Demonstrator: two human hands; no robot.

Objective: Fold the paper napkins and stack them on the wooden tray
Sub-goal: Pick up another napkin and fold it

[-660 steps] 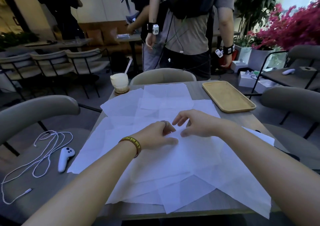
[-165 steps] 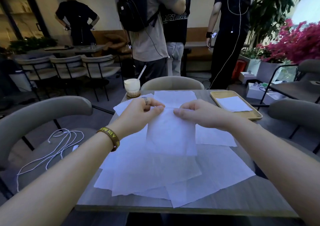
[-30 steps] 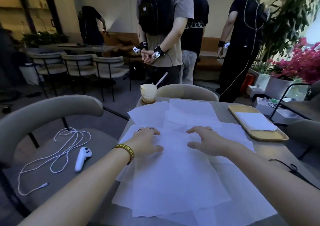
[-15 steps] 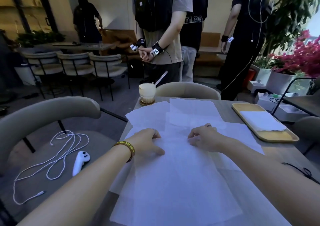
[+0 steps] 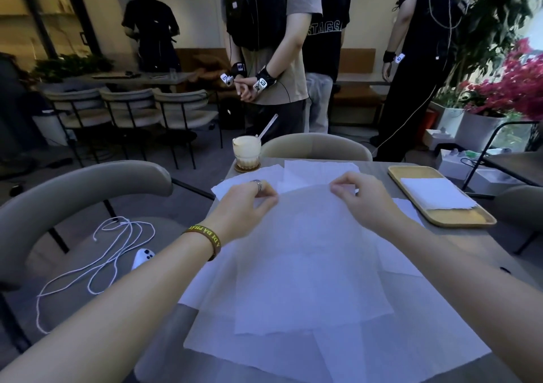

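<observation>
**Inspector:** Report the fingers first.

**Operator:** I am watching the left hand (image 5: 246, 203) pinching the far left corner of the top napkin (image 5: 308, 265) between thumb and forefinger. The right hand (image 5: 360, 197) is pinching the far right corner the same way. Both are grasping that one sheet; its far edge is lifting off the pile while its near edge is lying on the loose napkins (image 5: 338, 350) below.

**Inspector:** How is it going to handle?

**Operator:** I am judging it very light, thin and limp: the sheets underneath are showing through it. It is likely to tear or crease if pulled hard. I am advising corner pinches, as now, with both corners moving together.

**Inspector:** Counts?

**Operator:** I am counting one wooden tray (image 5: 411, 174), sitting at the right side of the table (image 5: 164, 335), well apart from the hands. One folded napkin (image 5: 435, 196) is lying on it, though I cannot tell whether more lie beneath. The loose sheets are overlapping; I am seeing at least five, exact number unclear. One glass (image 5: 246, 153) with a straw is standing just beyond the pile.
</observation>
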